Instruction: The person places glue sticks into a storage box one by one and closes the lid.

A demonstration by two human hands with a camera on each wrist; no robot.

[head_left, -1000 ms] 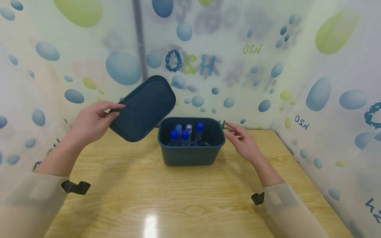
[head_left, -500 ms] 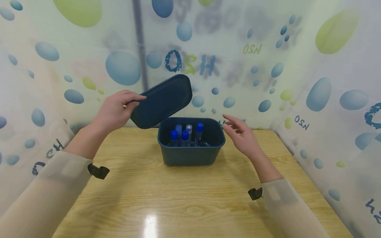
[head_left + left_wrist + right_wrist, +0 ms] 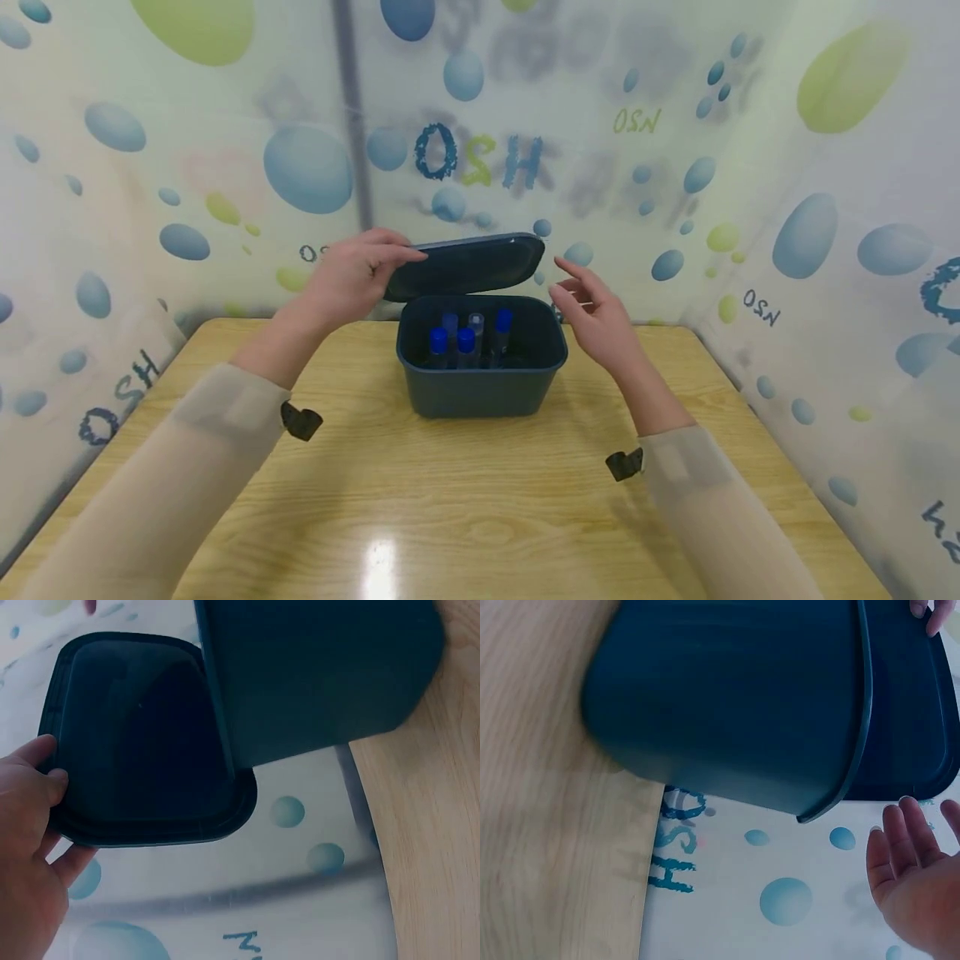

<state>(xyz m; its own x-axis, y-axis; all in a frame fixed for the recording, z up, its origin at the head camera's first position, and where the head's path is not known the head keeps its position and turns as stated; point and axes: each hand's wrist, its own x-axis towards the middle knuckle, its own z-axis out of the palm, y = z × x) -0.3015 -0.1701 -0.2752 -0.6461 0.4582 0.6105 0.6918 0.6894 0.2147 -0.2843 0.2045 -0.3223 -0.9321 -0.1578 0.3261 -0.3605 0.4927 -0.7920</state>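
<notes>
In the head view my left hand [image 3: 358,271] pinches the left end of a dark blue lid [image 3: 480,265], thumb on its underside. The lid hangs tilted above and behind a dark teal box [image 3: 480,393], which stands uncovered on the table. Several tubes with blue caps [image 3: 467,340] stand in the box, together with a clear-topped tube [image 3: 476,325]. My right hand [image 3: 596,321] hovers beside the box's right rim, fingers relaxed and holding nothing. The left wrist view shows my fingers on the edge of the lid [image 3: 142,742].
The wooden table [image 3: 450,500] ends just behind the box, against a patterned curtain [image 3: 480,108] that also hangs at both sides. A black wrist strap piece [image 3: 302,421] sits at the left sleeve, and a similar one [image 3: 625,464] at the right.
My left hand has carried the lid rightward until it is above the back of the box, tipping it flatter. My right hand has risen slightly and shifted a little left. The box stays put.
</notes>
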